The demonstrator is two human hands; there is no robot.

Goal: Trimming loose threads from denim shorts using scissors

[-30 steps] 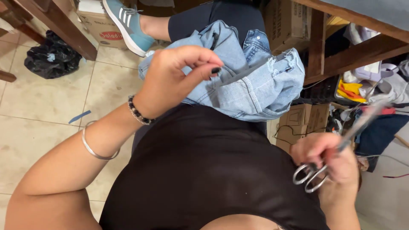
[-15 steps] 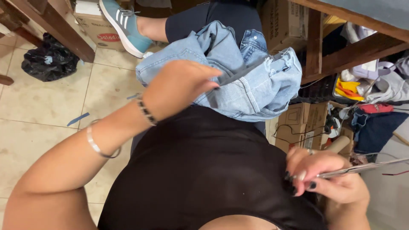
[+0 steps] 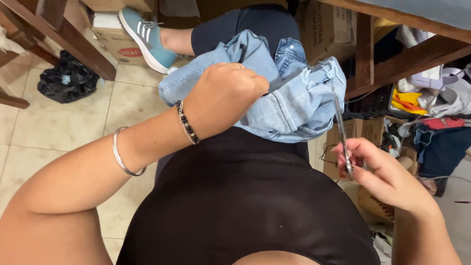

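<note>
A bunched pair of light blue denim jeans lies on my lap, over my black top. My left hand is closed on the denim near its upper left part, wrist bent, with a beaded bracelet and a metal bangle on the arm. My right hand grips the handles of metal scissors. Their blades point up toward the frayed right edge of the jeans, and the tips touch or nearly touch the fabric.
A wooden table stands at the upper right, with heaps of coloured fabric and cardboard boxes under it. A foot in a teal sneaker rests ahead of me. A black plastic bag sits on the tiled floor by wooden legs.
My right hand has risen from beside my hip and turned the scissors upright toward the jeans' right edge. My left hand has kept its hold and shifted slightly right on the denim.
</note>
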